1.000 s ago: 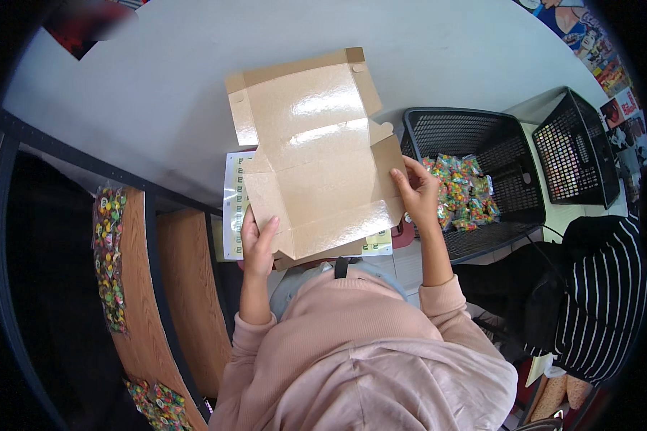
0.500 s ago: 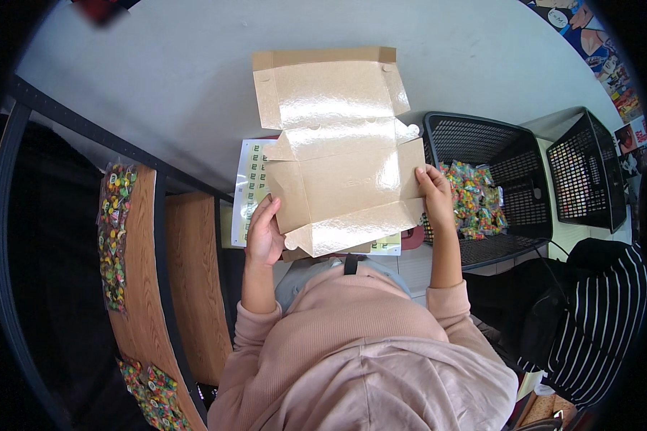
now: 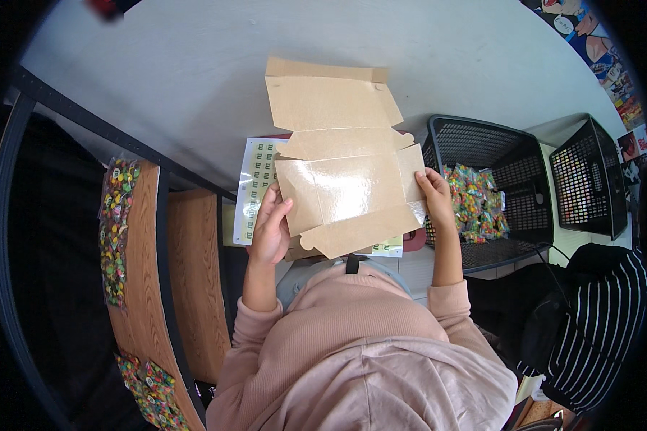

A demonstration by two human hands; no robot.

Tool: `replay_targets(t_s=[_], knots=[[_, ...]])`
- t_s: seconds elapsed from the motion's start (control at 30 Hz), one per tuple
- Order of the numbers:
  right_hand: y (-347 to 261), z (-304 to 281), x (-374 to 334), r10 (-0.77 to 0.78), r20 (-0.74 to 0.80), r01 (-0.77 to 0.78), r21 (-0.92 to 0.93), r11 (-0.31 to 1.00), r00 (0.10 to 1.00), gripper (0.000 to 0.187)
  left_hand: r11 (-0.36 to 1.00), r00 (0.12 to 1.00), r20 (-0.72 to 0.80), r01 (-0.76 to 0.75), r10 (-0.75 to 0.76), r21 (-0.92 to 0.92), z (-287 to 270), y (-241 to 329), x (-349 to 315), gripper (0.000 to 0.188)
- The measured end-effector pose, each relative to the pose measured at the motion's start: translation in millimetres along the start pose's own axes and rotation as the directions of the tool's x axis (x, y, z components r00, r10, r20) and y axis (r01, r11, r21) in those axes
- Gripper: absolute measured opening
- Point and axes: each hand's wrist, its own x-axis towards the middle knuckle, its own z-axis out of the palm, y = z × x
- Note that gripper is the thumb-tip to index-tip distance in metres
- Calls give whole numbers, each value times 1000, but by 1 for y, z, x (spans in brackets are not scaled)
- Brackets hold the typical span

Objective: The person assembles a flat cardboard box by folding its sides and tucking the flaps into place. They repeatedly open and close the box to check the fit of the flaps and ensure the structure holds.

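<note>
A partly folded cardboard box, tan with a glossy inner side, is held up before me between both hands. Its long lid panel stretches away from me, and the side flaps stand partly raised. My left hand grips the box's left flap, thumb on the inner face and fingers behind. With thumb and fingers, my right hand pinches the right flap near its lower corner. Behind the box, a sheet of printed yellow labels shows at the left and a strip at the lower right.
Right of the box stands a black plastic basket holding candy packets; another dark basket is beyond it. On my left, a wooden shelf carries bags of colourful candy. A striped black cloth hangs at far right.
The box has tilted and shifted slightly right, its lid panel lower and narrower in view. My left hand has moved a little right with it; my right hand keeps its grip.
</note>
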Motion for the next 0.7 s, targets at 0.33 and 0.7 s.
replay_targets(t_s=[0.33,0.7], knots=[[-17,20,-30,-172,16,173,-69,982,985,27,978,972,-189,-109,142,175,-15,-25,4,16],[-5,42,-46,-58,22,55,107,993,998,24,996,997,-68,22,-28,-86,-6,-30,-2,15]])
